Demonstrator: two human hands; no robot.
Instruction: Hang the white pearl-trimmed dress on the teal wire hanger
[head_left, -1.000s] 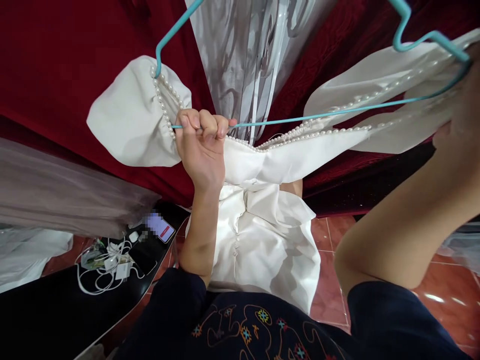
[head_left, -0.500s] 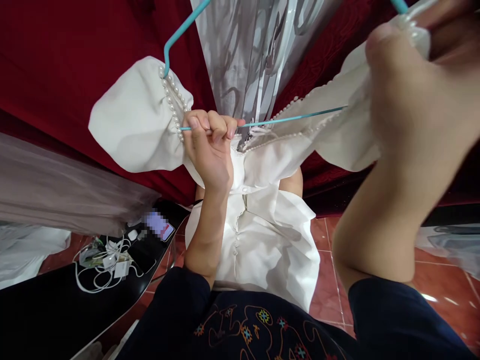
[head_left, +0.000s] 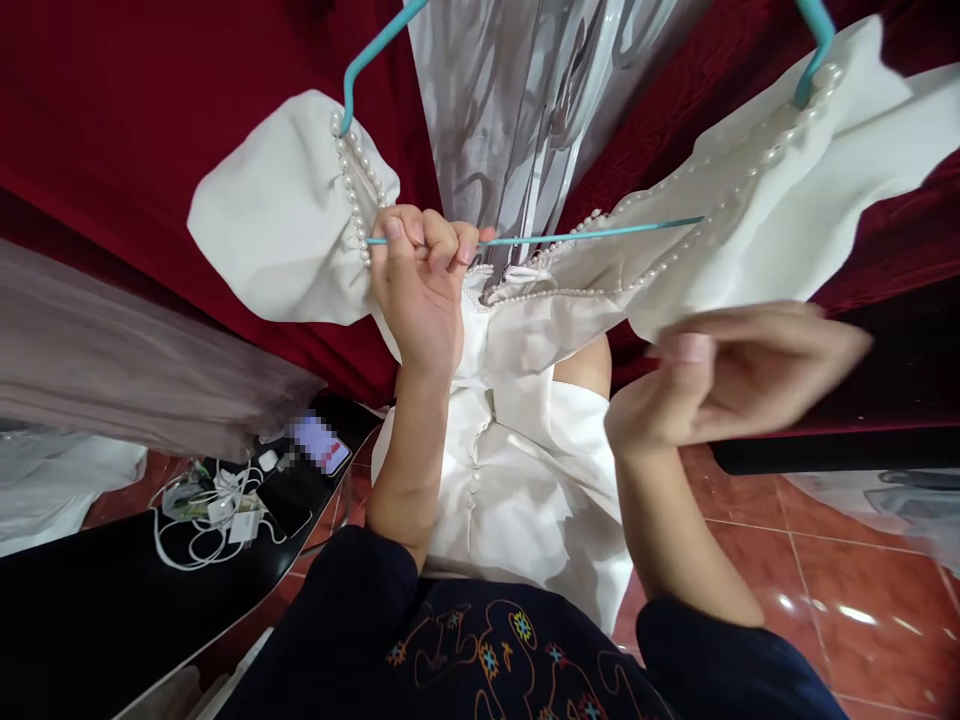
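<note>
A white dress (head_left: 555,330) with pearl-beaded edges and a button front hangs before me on a turquoise hanger (head_left: 600,234). Both of its shoulder pieces rest on the hanger's bent ends. My left hand (head_left: 424,280) has its fingers wrapped round the hanger's lower bar, close to the left puffed sleeve (head_left: 270,220). Below the right sleeve (head_left: 817,190), my right hand (head_left: 727,375) is apart from the hanger, with its fingers stretched out and slightly blurred. It holds nothing that I can see, and its fingertips point right.
On the left, a black table (head_left: 90,610) bears a lit phone (head_left: 322,443), a dark phone (head_left: 283,505) and tangled white cables (head_left: 202,540). Red curtains (head_left: 150,120) and a sheer white cloth (head_left: 480,110) hang behind. Red tiles (head_left: 840,560) cover the floor.
My right hand has let go of the right sleeve's beaded edge and moved down and left. The right sleeve now shows in full on the hanger. My left hand keeps its grip.
</note>
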